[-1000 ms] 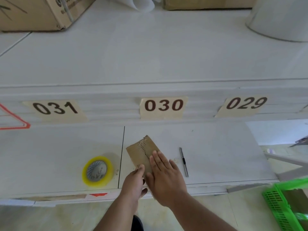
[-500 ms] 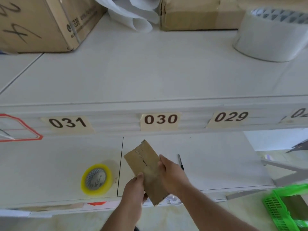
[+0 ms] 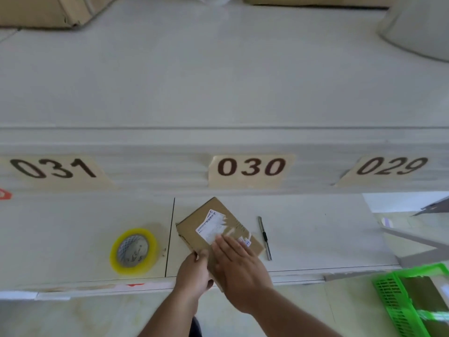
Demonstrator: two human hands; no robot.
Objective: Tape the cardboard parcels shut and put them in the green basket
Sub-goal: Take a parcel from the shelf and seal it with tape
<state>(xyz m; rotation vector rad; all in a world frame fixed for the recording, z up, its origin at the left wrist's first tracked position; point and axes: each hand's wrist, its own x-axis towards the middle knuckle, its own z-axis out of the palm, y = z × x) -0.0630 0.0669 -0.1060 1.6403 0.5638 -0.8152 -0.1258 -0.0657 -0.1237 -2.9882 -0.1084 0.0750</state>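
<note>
Below label 030 (image 3: 251, 167), left hand (image 3: 194, 273) grips slanted parcel (image 3: 194, 224); right hand (image 3: 239, 266) flat atop.

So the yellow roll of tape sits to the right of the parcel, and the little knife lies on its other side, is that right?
Not quite. The head view shows the yellow roll of tape to the left of the parcel, not the right. The little knife does lie on the other side, to the parcel's right, on the same shelf.

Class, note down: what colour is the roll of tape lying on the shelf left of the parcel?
Yellow, seen clearly in the head view: the roll of tape.
</note>
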